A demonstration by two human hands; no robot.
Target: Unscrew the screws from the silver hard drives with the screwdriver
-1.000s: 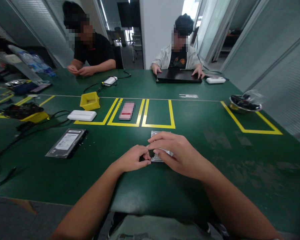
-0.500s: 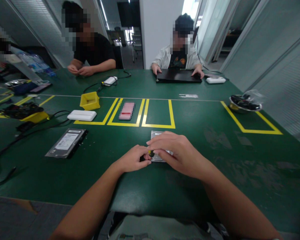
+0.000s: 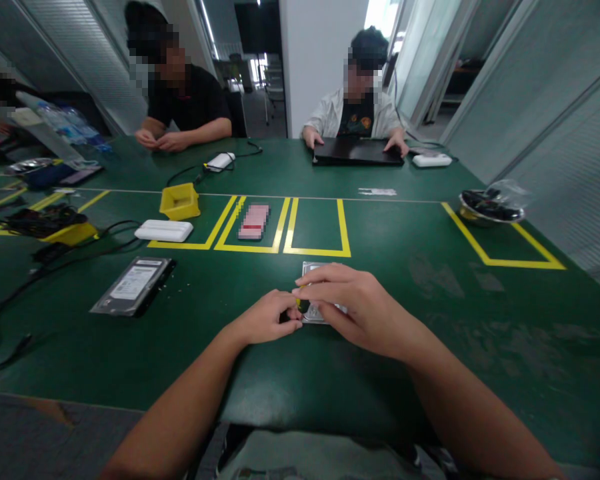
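A silver hard drive lies on the green table in front of me, mostly covered by my hands. My left hand is at its left edge, with thumb and fingers curled around that side. Above the drive, my right hand arches with its fingers around a small screwdriver with a yellow and black handle. The handle stands roughly upright over the drive's left part; its tip is hidden. A second hard drive in a clear bag rests off to the left.
Yellow tape boxes mark the table; a pink phone-like object lies in one. Left are a white power strip, a yellow bin and cables. A bowl stands right. Two people sit opposite, one holding a black laptop-like panel.
The fingers of my right hand have shifted slightly, and more of the screwdriver handle shows. My left hand and both drives stay put. The person at the left has turned their head slightly.
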